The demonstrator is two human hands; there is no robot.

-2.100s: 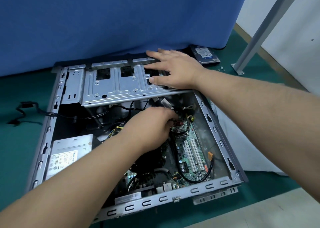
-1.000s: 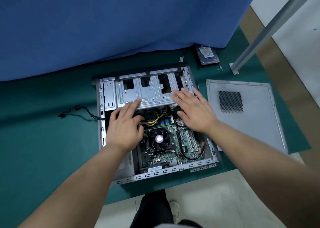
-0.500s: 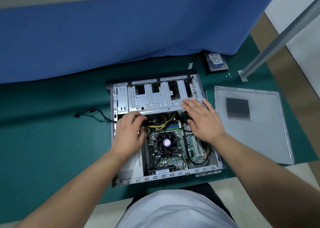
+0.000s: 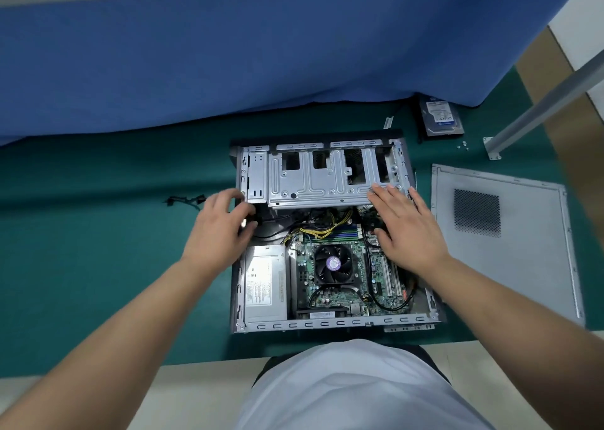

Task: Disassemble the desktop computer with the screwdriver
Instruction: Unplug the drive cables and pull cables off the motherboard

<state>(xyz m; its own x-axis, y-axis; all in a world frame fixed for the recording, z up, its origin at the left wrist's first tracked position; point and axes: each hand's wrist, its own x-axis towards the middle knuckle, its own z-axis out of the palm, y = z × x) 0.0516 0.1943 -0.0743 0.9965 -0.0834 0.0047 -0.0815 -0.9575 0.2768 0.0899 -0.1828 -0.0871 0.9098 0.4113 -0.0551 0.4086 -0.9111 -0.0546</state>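
Since half a second ago the left hand (image 4: 222, 230) has slid outward to the case's left wall, at about 9 o'clock of the open computer case (image 4: 327, 325), and the right hand (image 4: 408, 230) has barely shifted. Left fingers now curl over the wall's edge beside the drive cage (image 4: 313, 181); whether they pinch anything there I cannot tell. Its forearm comes in from 7 o'clock. The right hand lies flat and spread, fingers straight, tips touching the cage's near right corner, palm over the motherboard (image 4: 330, 299) edge, with its forearm reaching in from 4 o'clock.

The case lies on its side on the green desk (image 4: 98, 250), with the CPU fan (image 4: 333, 264) in the middle and the power supply (image 4: 263, 285) at 8 o'clock. At 3 o'clock the removed side panel (image 4: 523, 266) lies flat just beside the case. A hard drive (image 4: 439, 117) sits at 1 o'clock, near the blue cloth (image 4: 228, 53). No screwdriver is in view.
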